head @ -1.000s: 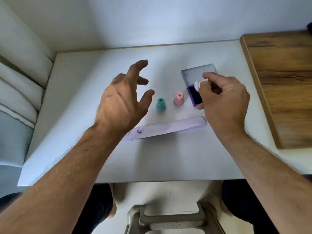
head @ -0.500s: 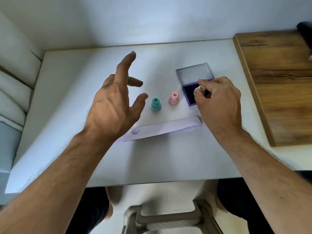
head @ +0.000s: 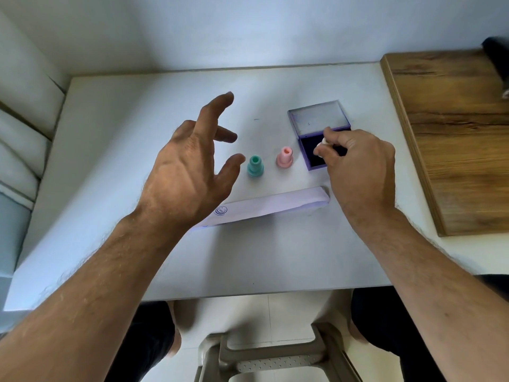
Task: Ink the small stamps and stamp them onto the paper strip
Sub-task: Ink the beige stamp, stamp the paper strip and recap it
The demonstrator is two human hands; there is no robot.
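One white stamp (head: 322, 142) is pinched in my right hand (head: 355, 166) on the ink pad (head: 311, 154), my left hand (head: 187, 175) is spread wide and empty, and I think the paper strip (head: 275, 206) comes next.

- The paper strip (head: 271, 206) has one round blue stamp mark (head: 221, 210) near its left end.
- The mark is a ring with something small inside, but it is too tiny and blurry to read.
- There are no other words, numbers or signs to read.
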